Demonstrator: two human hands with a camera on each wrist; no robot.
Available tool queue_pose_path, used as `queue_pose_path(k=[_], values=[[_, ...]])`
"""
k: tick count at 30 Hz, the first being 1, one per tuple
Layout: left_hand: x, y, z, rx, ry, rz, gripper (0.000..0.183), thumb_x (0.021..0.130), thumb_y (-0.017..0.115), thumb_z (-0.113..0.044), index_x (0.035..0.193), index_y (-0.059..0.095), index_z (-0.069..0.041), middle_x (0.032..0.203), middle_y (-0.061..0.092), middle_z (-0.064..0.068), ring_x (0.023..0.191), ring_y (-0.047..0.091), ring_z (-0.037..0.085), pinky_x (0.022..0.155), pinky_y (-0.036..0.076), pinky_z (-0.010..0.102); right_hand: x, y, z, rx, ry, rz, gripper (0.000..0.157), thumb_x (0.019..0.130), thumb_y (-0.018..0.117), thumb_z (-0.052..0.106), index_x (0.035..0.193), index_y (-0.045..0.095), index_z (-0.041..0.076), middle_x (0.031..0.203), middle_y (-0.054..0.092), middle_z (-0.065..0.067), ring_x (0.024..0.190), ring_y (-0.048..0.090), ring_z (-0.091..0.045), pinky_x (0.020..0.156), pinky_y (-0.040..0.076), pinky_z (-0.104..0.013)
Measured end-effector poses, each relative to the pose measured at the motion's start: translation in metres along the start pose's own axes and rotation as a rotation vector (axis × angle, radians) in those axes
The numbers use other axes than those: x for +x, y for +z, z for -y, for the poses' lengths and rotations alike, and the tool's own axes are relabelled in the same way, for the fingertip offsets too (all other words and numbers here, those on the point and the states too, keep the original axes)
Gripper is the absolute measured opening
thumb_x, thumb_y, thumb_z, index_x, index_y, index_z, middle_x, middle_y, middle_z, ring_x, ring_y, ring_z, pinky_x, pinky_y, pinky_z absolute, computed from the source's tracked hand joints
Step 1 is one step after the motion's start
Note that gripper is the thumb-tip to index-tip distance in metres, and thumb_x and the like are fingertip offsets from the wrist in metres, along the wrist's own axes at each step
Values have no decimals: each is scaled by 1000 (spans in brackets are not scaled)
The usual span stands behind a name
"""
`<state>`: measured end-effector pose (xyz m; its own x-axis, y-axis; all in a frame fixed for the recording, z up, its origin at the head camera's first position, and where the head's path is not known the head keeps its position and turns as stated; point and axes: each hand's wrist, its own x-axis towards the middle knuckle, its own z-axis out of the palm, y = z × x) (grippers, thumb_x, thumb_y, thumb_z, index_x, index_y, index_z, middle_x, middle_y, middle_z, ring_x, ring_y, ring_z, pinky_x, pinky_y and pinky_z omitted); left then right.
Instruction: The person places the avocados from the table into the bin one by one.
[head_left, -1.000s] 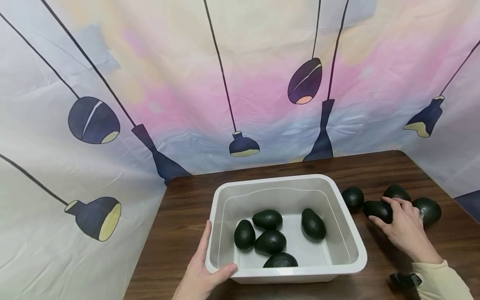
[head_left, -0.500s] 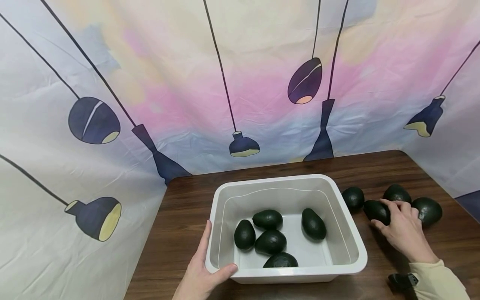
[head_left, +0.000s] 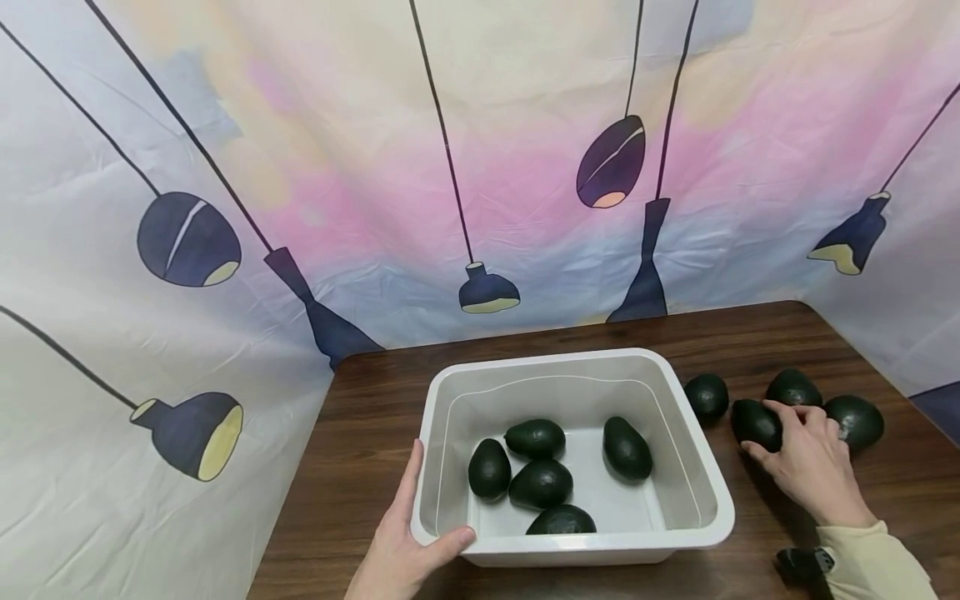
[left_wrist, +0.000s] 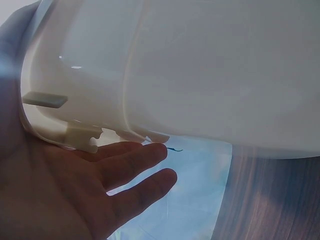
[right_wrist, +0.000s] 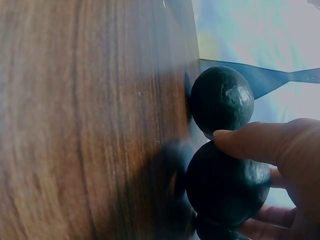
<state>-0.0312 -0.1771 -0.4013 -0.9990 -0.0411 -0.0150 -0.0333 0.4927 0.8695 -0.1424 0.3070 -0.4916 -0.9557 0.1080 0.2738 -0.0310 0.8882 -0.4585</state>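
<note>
My right hand (head_left: 813,462) grips a dark green avocado (head_left: 754,425) on the table, right of the bin. In the right wrist view, the thumb lies across the top of this avocado (right_wrist: 225,187) and other fingers reach round its far side. Three more avocados sit around it: one on the left (head_left: 707,398), one behind (head_left: 793,388) and one on the right (head_left: 853,422). At the near left corner of the white plastic bin (head_left: 573,543), my left hand (head_left: 408,533) touches the rim, thumb over the front edge. Its fingers (left_wrist: 137,162) extend loosely under the rim outside.
Inside the bin lie several avocados, four grouped at the left and front, and a lone one (head_left: 627,450) at the right. The brown wooden table (head_left: 352,442) ends at a curtain (head_left: 525,208) printed with hanging lamps. A dark wrist strap (head_left: 802,565) shows by the right sleeve.
The gripped avocado has turned slightly and its left end has shifted a little right, away from the avocado beside it. My left hand and the bin have stayed put.
</note>
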Motion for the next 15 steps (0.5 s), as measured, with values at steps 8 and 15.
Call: queue_pose_path(k=[8,15], values=[[0,0,1,-7,17,3,108,73,86,-30,156,16,-36,152,36,5,120,51,21,91,44,25,-2,-1,1,-11,32,14,68,79,79,19,129,45,-13,120,34,-46,105,33,-62,77,28,-72],[1,0,1,-2,3,5,108,73,86,-32,156,16,-37,153,36,5,120,51,21,91,45,25,-2,-15,8,20,32,0,70,86,74,31,134,44,-11,121,35,-45,107,31,-61,78,26,-71]])
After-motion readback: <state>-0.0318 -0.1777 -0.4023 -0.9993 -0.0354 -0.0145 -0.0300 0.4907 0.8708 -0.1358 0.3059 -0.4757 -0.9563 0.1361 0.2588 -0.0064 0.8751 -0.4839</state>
